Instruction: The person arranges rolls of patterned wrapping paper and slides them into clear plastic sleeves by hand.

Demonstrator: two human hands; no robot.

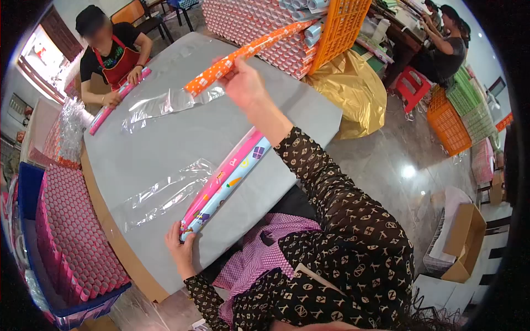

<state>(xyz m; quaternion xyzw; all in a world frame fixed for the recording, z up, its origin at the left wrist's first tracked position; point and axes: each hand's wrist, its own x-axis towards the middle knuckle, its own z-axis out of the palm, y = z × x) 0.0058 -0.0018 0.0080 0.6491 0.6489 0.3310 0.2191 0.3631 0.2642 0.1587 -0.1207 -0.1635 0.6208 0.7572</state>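
Note:
My left hand is closed round the near ends of a pink wrapping paper roll and a light-blue wrapping paper roll that lie side by side on the table. Beneath and left of them spreads a clear plastic film. Farther up, my right hand grips an orange wrapping paper roll with white prints, held slantwise above the table. Under its lower end lies a second piece of clear film. My right forearm hides the far ends of the pink and blue rolls.
Across the grey table, a co-worker handles a pink roll. Stacked rolls and an orange crate stand at the far edge. A blue bin of pink rolls is at left. Gold sheeting hangs at right.

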